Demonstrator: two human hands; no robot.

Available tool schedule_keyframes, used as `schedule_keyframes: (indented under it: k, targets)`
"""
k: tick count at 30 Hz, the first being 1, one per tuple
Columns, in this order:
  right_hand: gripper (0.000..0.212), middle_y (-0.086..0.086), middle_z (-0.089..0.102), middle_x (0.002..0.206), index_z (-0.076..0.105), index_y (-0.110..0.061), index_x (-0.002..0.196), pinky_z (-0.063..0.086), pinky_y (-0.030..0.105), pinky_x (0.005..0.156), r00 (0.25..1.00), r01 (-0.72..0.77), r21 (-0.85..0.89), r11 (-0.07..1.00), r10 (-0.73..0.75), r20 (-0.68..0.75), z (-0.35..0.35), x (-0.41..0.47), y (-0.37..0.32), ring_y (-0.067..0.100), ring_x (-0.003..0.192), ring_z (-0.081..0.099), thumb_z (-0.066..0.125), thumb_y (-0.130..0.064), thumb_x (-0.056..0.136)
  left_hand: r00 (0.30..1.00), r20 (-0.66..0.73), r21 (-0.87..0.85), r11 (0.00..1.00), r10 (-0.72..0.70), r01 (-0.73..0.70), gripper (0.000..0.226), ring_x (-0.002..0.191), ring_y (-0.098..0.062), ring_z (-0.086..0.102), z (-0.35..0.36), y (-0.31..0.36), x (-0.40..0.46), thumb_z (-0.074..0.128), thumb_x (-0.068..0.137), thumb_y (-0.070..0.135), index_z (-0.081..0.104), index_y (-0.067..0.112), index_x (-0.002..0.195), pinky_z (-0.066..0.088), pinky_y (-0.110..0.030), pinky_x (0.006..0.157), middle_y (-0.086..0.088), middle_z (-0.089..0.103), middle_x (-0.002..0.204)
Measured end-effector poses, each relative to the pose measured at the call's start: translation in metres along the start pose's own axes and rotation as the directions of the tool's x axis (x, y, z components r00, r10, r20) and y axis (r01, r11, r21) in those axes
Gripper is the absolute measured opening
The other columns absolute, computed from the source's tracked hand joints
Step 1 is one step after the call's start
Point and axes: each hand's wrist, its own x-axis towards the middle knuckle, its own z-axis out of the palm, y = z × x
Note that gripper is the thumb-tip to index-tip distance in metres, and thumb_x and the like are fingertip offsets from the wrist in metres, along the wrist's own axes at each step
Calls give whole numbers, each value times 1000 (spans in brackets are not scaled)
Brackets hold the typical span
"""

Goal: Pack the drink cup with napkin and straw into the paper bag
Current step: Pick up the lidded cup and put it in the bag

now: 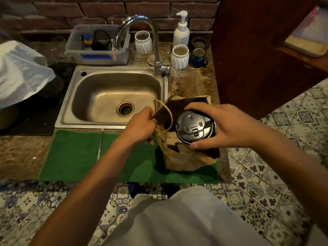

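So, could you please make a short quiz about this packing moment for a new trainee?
1. True or false: the right hand holds the cup by its lid end, over the open bag.
2. Which does the left hand grip?
A. the tap
B. the bag's rim, by a handle
C. the soap bottle
3. Fill in: the bag stands on the green ____, in front of the sink.

Key
1. True.
2. B. The fingers pinch the rim and keep the mouth open.
3. mat.

No napkin shows in this view.
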Motion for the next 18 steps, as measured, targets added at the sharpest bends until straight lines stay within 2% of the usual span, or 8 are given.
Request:
schedule_keyframes:
  k: [2, 5, 6, 8, 10, 13, 15, 18]
  targets:
    - [93, -4, 66, 126, 36, -35, 149, 57, 36, 84, 999, 31, -53, 998, -29, 45, 0, 8, 1, 15, 105, 65, 69, -77, 72, 1000, 13, -21, 1000, 14, -14, 27, 82, -22, 67, -2, 1, -1, 48, 102, 8, 54, 16, 127, 64, -41, 59, -1, 60, 100]
    - [96, -6, 66, 127, 40, -30, 149, 45, 12, 80, 996, 26, -95, 995, -17, 87, -1, 19, 3, 5, 99, 59, 76, -71, 70, 999, 45, -36, 999, 19, -17, 34, 89, -26, 68, -4, -2, 0, 44, 103, 6, 58, 17, 132, 64, -50, 70, -9, 65, 110]
    - [97, -6, 65, 128, 41, -30, 149, 43, 10, 80, 995, 20, -100, 995, -10, 100, -2, 24, 3, 3, 99, 57, 78, -69, 69, 999, 45, -34, 999, 16, -14, 31, 90, -29, 69, -4, -3, 0, 43, 103, 6, 61, 15, 127, 63, -52, 74, -12, 68, 110]
    - [98, -5, 64, 133, 42, -30, 149, 52, 23, 90, 989, 24, -91, 996, -10, 149, -2, 33, 5, 9, 109, 62, 84, -63, 67, 999, 34, -48, 999, 5, -3, 27, 91, -33, 70, -4, -4, 2, 43, 102, 6, 66, 10, 117, 62, -51, 80, -18, 71, 107]
    - [98, -4, 63, 134, 41, -32, 147, 55, 37, 96, 976, 14, -92, 996, 6, 218, -1, 43, 7, 17, 116, 63, 88, -56, 65, 1000, 18, -75, 997, 7, -5, 29, 94, -33, 70, -4, -2, 3, 43, 100, 4, 68, 8, 115, 61, -43, 77, -20, 71, 105]
    - [98, -1, 61, 132, 37, -35, 146, 53, 33, 90, 949, -11, -141, 990, 54, 310, 6, 58, 10, 21, 116, 62, 91, -45, 65, 1000, 16, -62, 998, 22, -21, 30, 94, -34, 70, -3, 2, 3, 43, 98, 4, 69, 7, 113, 61, -40, 74, -20, 71, 103]
    - [101, 1, 57, 132, 30, -38, 149, 46, 30, 85, 930, -8, -227, 974, 91, 357, 12, 66, 12, 24, 116, 59, 89, -41, 68, 999, 26, -38, 999, 25, -24, 29, 93, -35, 70, -2, 5, 3, 44, 97, 5, 69, 7, 112, 61, -40, 69, -20, 72, 102]
    - [100, 6, 53, 134, 26, -37, 153, 40, 30, 82, 908, 20, -377, 926, 142, 395, 18, 73, 11, 28, 117, 57, 86, -40, 73, 999, 22, -28, 999, 29, -28, 28, 85, -27, 69, -3, 6, 2, 44, 99, 6, 69, 7, 112, 50, -28, 55, -17, 71, 102]
